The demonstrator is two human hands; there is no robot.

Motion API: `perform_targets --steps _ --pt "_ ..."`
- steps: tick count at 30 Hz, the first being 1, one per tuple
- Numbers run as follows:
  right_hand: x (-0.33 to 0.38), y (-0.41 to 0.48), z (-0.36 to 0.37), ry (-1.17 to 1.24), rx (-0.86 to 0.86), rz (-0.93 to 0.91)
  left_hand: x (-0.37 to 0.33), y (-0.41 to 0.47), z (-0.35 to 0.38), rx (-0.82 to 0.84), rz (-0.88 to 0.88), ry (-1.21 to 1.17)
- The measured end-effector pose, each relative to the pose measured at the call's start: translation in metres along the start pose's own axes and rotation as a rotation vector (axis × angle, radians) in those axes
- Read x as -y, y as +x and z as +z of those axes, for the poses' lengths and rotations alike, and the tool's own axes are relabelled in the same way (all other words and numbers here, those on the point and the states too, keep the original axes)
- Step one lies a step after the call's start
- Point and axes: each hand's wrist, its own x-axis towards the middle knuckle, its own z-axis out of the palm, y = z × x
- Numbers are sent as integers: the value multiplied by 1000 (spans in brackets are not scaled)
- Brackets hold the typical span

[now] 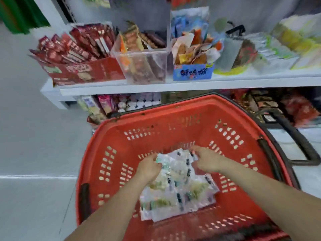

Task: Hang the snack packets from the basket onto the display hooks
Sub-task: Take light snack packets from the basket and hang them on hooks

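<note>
A red plastic basket (121, 136) stands on the floor below me. In its bottom lies a pile of several clear snack packets (177, 192) with green and black print. Both my hands reach into the basket at the far end of the pile. My left hand (150, 166) has its fingers curled on the top left edge of the packets. My right hand (205, 161) grips the top right edge of the same pile. No display hooks show clearly in this view.
A white shelf (156, 85) runs across just beyond the basket, holding a red carton of packets (83, 70), a clear tub (144, 65), a blue box (192, 72) and more snacks. The basket's black handle (298, 143) hangs to the right. Grey floor lies left.
</note>
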Motion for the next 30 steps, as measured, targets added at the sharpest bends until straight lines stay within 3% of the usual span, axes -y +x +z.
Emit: perform_targets --steps 2,4,9,12,15,19,22,26,30 --pt "-9 44 7 -178 31 -20 15 39 19 71 -7 104" --pt "-24 85 15 -190 72 -10 28 72 35 90 -35 130" --pt "-57 139 41 284 155 199 51 114 63 63 -172 -99" --pt "-66 149 50 465 154 252 60 122 72 93 -261 -334" --pt "-75 150 52 542 191 299 58 118 70 103 -255 -382" --pt "-72 145 49 462 251 217 49 114 58 114 -152 -201" --pt "-58 137 44 210 240 130 28 104 45 90 -35 -17" --pt "-39 122 29 -52 102 19 6 84 20 43 99 93" --pt "-19 92 0 -46 -42 -78 -12 50 -8 -64 208 10"
